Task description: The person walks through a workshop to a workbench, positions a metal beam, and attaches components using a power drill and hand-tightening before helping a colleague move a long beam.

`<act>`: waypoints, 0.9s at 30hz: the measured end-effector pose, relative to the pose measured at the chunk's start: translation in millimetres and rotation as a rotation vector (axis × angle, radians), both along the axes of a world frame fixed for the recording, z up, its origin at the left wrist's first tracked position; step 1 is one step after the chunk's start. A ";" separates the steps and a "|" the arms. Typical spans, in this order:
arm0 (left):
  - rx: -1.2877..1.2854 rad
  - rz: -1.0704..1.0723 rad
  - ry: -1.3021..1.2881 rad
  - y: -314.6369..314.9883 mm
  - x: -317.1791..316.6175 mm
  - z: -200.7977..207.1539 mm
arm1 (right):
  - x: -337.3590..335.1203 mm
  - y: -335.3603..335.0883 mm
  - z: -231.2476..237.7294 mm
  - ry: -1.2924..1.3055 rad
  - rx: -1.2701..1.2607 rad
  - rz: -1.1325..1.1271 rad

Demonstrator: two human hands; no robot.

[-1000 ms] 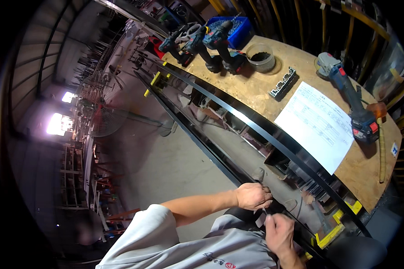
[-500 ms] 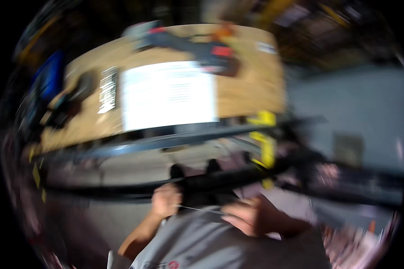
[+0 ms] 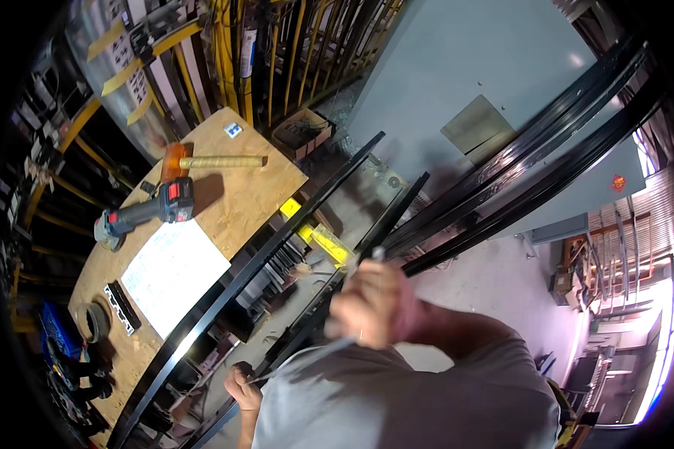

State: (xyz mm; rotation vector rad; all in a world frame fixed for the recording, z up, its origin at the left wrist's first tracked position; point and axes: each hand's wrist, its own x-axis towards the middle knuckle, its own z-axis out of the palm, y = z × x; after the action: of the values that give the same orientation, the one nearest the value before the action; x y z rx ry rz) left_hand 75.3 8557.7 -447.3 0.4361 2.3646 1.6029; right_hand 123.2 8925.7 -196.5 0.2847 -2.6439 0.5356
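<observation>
My left hand [image 3: 243,385] is closed low in the view, beside my grey shirt, gripping one end of a thin grey strip [image 3: 299,364]. From there the strip slants up across my shirt toward my right hand [image 3: 371,303], a motion-blurred fist higher up and to the right. That fist appears closed on the strip's other end; a small grey tip shows above it, and its kind cannot be made out. Just beyond the right fist are dark metal bars [image 3: 410,213] and a yellow support [image 3: 329,243]. A long black rail [image 3: 217,303] runs between me and the table.
The wooden table [image 3: 258,198] bears a paper sheet [image 3: 176,269], a cordless power tool [image 3: 146,213], an orange-headed mallet [image 3: 225,161] and a tape roll [image 3: 93,322]. Several long black bars [image 3: 517,161] stretch off to the right, before a large grey panel [image 3: 457,67].
My view has swung to the right, so the table now stands at the left. My right hand is higher and farther from my left hand, with the strip still running between them.
</observation>
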 end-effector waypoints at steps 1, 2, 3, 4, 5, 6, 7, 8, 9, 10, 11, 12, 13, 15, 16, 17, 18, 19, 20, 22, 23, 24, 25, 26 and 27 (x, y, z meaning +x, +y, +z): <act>0.005 0.035 0.027 1.2 -0.9 1.2 | -0.9 -0.6 0.0 0.101 0.021 0.033; 0.004 0.105 0.075 8.3 -3.2 -0.9 | -4.6 1.9 -1.2 0.201 0.043 0.075; 0.005 0.185 0.123 18.6 -6.6 -4.0 | -13.5 20.8 -13.2 0.212 0.046 0.034; -0.015 0.297 0.172 17.2 -0.9 0.1 | -25.4 35.4 -21.9 0.143 0.013 -0.037; 0.004 0.308 0.077 10.0 -4.2 -2.8 | -28.1 44.7 -27.7 0.134 -0.010 -0.136; 0.028 0.325 -0.021 1.1 -6.3 -5.1 | -33.1 53.9 -30.7 0.127 -0.027 -0.222; -0.012 0.361 0.050 9.4 -7.3 12.0 | -33.6 54.7 -45.0 0.114 -0.308 -0.229; -0.001 0.482 -0.029 13.7 -6.1 24.5 | -30.4 48.0 -63.2 0.059 -0.600 -0.195; -0.180 0.518 -0.031 8.5 -5.2 28.9 | -27.3 30.2 -70.3 -0.010 -0.982 -0.141; -0.229 0.705 -0.166 14.8 -1.7 45.6 | -20.6 9.8 -80.5 -0.152 -1.367 -0.081; -0.040 0.842 -0.211 -2.8 6.9 23.1 | -17.7 1.1 -100.1 -0.312 -1.462 0.114; 0.574 1.141 -0.416 17.6 5.9 37.2 | -23.5 -4.6 -124.0 -0.457 -1.517 0.301; 0.624 1.139 -0.427 16.2 8.3 62.6 | -38.3 -15.4 -141.4 -0.417 -1.108 0.384; 0.646 1.259 -0.318 -5.3 45.1 117.3 | -38.5 -46.2 -181.4 -0.490 -0.486 0.407; 0.626 1.346 -0.183 -23.9 61.3 143.6 | -35.2 -60.9 -191.6 -0.475 -0.256 0.435; 0.749 1.436 -0.069 -46.4 88.2 183.2 | -32.0 -71.6 -200.2 -0.536 -0.140 0.455; 0.572 1.589 0.066 -62.5 113.5 224.6 | -26.9 -74.9 -205.3 -0.594 -0.012 0.459; 0.496 1.565 0.025 -71.0 145.9 281.3 | -26.7 -74.1 -202.6 -0.597 0.059 0.476; 0.523 1.760 0.250 -75.6 163.8 318.8 | -28.6 -69.2 -204.6 -0.610 0.093 0.494; 0.323 1.662 0.587 -125.4 261.3 389.0 | -27.9 -62.2 -206.2 -0.638 0.137 0.527; 0.125 1.781 0.880 -116.6 286.7 416.7 | -29.6 -60.4 -208.0 -0.641 0.167 0.535; -0.008 1.824 1.056 -151.3 367.6 445.5 | -28.5 -60.8 -209.8 -0.638 0.167 0.552; -0.173 1.871 1.218 -181.2 447.9 480.2 | -25.5 -59.0 -212.2 -0.645 0.168 0.576; 0.159 1.838 1.248 -196.4 509.2 516.2 | -25.1 -56.7 -214.9 -0.655 0.165 0.589; 0.137 1.930 1.289 -213.8 538.5 512.7 | -22.9 -58.6 -218.6 -0.622 0.133 0.573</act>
State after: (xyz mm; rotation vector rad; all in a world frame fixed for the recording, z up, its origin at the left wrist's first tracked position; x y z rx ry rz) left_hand 613.8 8344.0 65.4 -2.2065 3.8157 2.2854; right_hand 100.2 8867.1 -415.1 1.0939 -3.1932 0.7132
